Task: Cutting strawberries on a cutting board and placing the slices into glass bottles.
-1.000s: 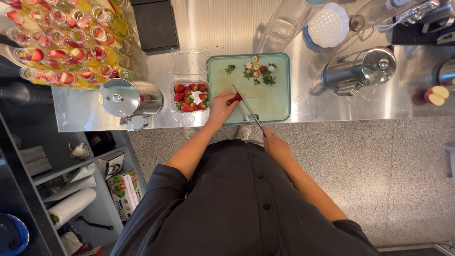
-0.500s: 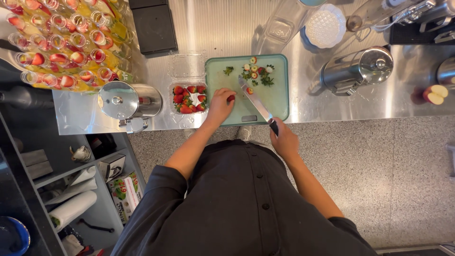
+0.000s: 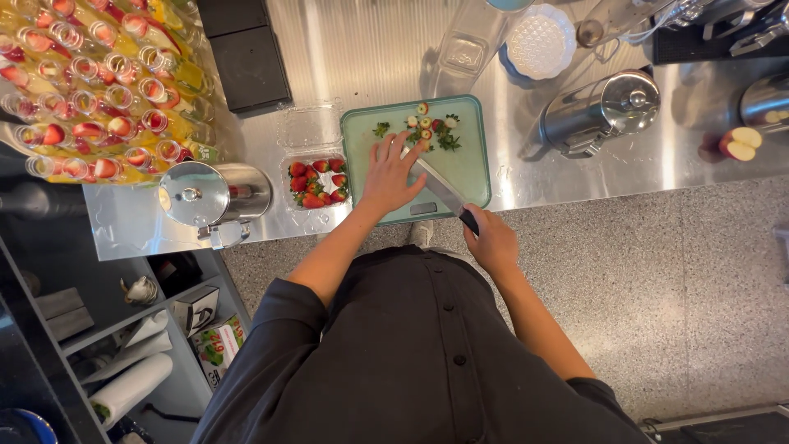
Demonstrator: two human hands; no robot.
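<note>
Hands are seen from above over a pale green cutting board (image 3: 468, 168) on a steel counter (image 3: 370, 74). The left hand (image 3: 390, 177) is laid flat on the board, fingers spread and extended toward 12 o'clock, nothing gripped; the fingertips reach the cut strawberry pieces (image 3: 425, 127) and green tops (image 3: 449, 141) gathered at the far edge of the board. The right hand (image 3: 491, 240) is clenched around the dark handle of a knife (image 3: 444, 193), at 5 o'clock from the board and off the counter edge. The blade is angled toward 10 o'clock, across the board's near right part, its tip just beside the left hand.

A clear tub of whole strawberries (image 3: 319, 182) is set at 9 o'clock from the board, touching or nearly touching its edge. A steel lidded pot (image 3: 209, 195) stands further toward 9 o'clock. Rows of small filled glasses (image 3: 90, 90) with fruit are packed at 10 o'clock. A steel jug (image 3: 604, 111) lies at 2 o'clock, a white patterned dish (image 3: 540, 43) at 1 o'clock, and a halved apple (image 3: 740, 144) far out at 3 o'clock. A dark flat block (image 3: 246, 62) rests at 11 o'clock.
</note>
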